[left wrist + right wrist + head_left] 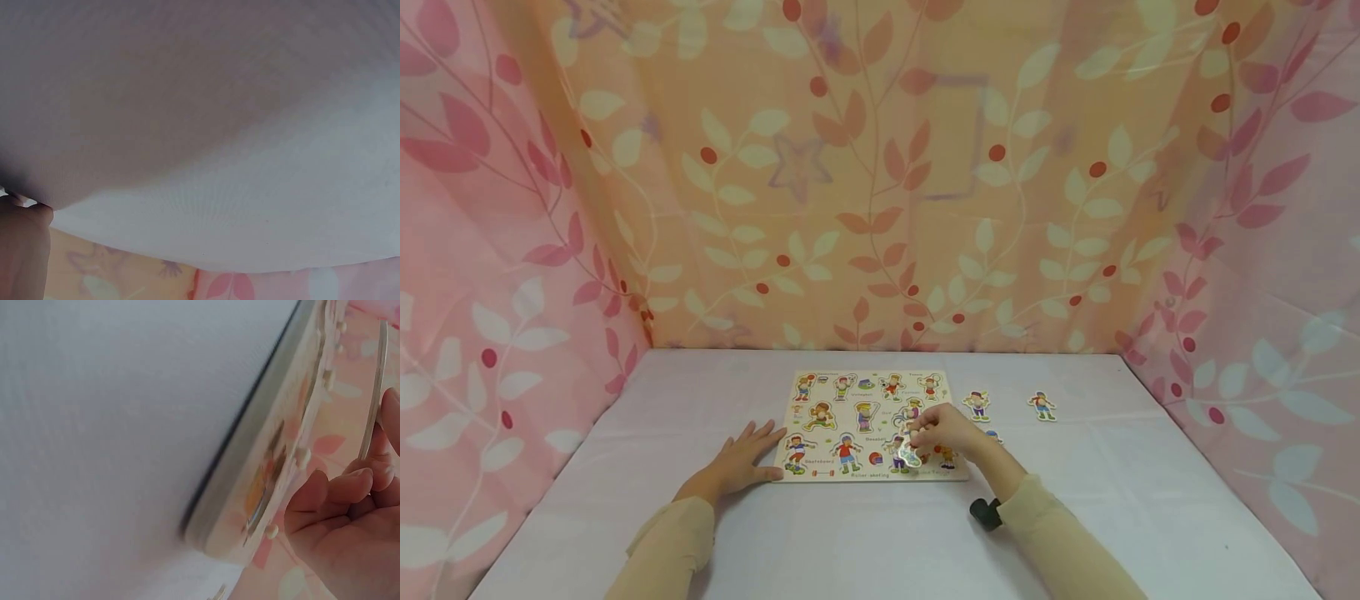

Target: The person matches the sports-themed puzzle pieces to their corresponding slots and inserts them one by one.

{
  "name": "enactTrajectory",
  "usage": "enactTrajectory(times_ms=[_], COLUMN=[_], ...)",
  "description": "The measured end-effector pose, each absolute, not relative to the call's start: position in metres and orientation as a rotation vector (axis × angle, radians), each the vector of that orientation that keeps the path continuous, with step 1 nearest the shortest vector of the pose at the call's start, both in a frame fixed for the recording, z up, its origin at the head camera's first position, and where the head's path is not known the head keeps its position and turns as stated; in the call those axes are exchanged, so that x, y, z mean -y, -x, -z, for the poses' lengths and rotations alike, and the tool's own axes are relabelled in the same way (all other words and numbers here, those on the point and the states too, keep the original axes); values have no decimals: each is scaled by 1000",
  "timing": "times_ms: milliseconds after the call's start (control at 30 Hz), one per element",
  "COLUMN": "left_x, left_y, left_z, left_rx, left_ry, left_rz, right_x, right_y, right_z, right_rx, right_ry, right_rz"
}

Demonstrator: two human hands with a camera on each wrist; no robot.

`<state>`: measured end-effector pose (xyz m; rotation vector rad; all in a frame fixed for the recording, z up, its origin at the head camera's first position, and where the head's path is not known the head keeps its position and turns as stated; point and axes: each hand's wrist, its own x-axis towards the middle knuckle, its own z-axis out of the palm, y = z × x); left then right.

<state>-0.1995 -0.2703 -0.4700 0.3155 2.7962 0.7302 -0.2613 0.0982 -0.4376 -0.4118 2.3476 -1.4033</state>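
A flat wooden puzzle board (846, 478) lies on the table with several cartoon sports figures set in it. My right hand (951, 433) is over the board's right part and pinches a loose puzzle piece (909, 455) between thumb and fingers. Seen edge-on in the right wrist view, that thin puzzle piece (377, 381) stands tilted, apart from the board (219, 537). At the board's left edge, my left hand (737, 461) rests with fingers spread and touching the edge. Only part of the left hand (24, 250) shows in the left wrist view.
Right of the board lie two loose figure pieces, a near one (977, 406) and a farther one (1042, 407). Another piece (994, 436) is partly hidden by the right forearm. A black device (985, 514) sits at the right wrist. Floral curtains (872, 208) enclose the white table (850, 542).
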Motion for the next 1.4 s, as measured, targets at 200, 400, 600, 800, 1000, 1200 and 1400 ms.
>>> enactTrajectory(times_ms=[200, 400, 600, 800, 1000, 1200, 1400], left_x=[271, 271, 272, 272, 271, 271, 270], left_y=[199, 200, 199, 198, 197, 197, 199], left_z=[469, 469, 469, 470, 467, 467, 469], left_rx=[-2794, -2797, -2796, -2796, -2796, -2797, -2807], left_ry=[-314, -320, -319, -316, -318, -330, -347], left_rz=[-729, -734, -728, -724, -728, -731, -726], right_x=[-85, -73, -56, -36, -16, 1, 18], right_y=[257, 254, 252, 248, 245, 241, 237], right_z=[443, 443, 438, 434, 435, 436, 435], right_rx=[-2351, -2434, -2442, -2369, -2344, -2333, -2239], right_ry=[398, 410, 389, 322, 309, 302, 237], right_rz=[1395, 1323, 1315, 1376, 1372, 1397, 1443])
